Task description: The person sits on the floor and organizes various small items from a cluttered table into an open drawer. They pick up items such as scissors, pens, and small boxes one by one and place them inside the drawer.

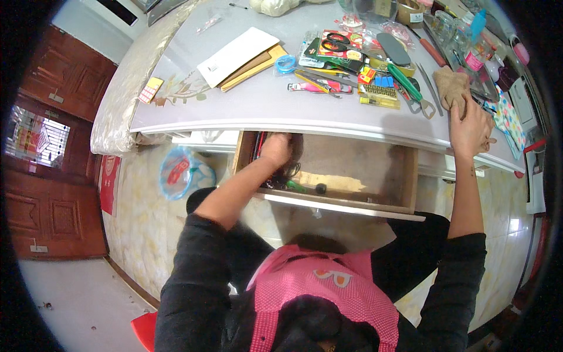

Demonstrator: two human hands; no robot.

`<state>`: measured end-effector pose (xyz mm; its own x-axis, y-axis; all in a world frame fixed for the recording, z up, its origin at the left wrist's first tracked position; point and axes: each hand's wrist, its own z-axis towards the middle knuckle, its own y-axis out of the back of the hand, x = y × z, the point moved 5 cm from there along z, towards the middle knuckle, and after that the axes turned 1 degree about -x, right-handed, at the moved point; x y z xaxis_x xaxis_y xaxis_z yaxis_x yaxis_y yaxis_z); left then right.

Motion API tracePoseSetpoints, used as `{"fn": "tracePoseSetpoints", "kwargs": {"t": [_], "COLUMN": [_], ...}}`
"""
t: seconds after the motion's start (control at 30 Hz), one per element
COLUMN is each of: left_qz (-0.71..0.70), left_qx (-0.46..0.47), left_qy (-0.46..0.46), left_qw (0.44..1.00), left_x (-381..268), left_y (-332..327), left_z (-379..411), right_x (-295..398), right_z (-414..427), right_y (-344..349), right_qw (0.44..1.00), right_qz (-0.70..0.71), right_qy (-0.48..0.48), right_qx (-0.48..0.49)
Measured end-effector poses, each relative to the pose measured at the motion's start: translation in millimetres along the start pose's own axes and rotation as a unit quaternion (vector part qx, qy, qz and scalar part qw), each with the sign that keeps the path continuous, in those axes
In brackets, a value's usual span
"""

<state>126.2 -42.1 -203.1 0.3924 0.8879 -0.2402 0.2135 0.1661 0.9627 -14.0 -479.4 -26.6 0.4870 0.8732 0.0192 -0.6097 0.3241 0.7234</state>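
Note:
My left hand (pixel 277 149) reaches into the left part of an open wooden drawer (pixel 414 180), among dark and red items; its fingertips are hidden, so what it touches cannot be told. Near it in the drawer lie a green item (pixel 296 186) and a small dark round thing (pixel 321 188). On the right of the tabletop, my right hand (pixel 471 125) holds a crumpled brown cloth (pixel 451 86). Left of that cloth are a green-handled peeler (pixel 404 82), black-handled scissors (pixel 336 42), a yellow lighter (pixel 379 103) and a roll of blue tape (pixel 285 64).
On the table (pixel 246 110) lie a white envelope (pixel 237 55) and a small calendar-like card (pixel 151 90). A tray (pixel 488 90) with glass jars stands at the right. A lined waste bin (pixel 176 174) is on the floor left of the drawer.

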Motion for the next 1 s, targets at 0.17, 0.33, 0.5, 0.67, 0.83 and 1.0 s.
{"fn": "tracePoseSetpoints", "kwargs": {"t": [0.17, 0.33, 0.5, 0.67, 0.83, 1.0], "left_qz": [0.061, -0.021, -0.043, 0.023, 0.073, 0.015], "left_qx": [0.060, 0.004, -0.026, -0.015, -0.030, 0.050], "left_qy": [0.051, 0.053, 0.100, 0.121, 0.110, 0.072], "left_qw": [0.995, 0.998, 0.994, 0.992, 0.991, 0.996], "left_x": [0, 1, 43, 78, 73, 60], "left_y": [-38, -30, 5, 20, 22, 37], "left_z": [22, 14, 0, -8, -13, -33], "right_x": [2, 2, 8, 3, 8, 8], "right_z": [1, 0, -1, 2, 1, 0], "right_y": [-1, -1, 7, 4, 8, 8], "right_qw": [1.000, 1.000, 1.000, 1.000, 1.000, 1.000], "right_qz": [0.001, 0.005, 0.016, 0.001, 0.004, 0.012], "right_qy": [-0.017, -0.003, -0.007, -0.012, -0.009, -0.001], "right_qx": [0.007, -0.015, -0.013, 0.014, 0.003, -0.017]}}
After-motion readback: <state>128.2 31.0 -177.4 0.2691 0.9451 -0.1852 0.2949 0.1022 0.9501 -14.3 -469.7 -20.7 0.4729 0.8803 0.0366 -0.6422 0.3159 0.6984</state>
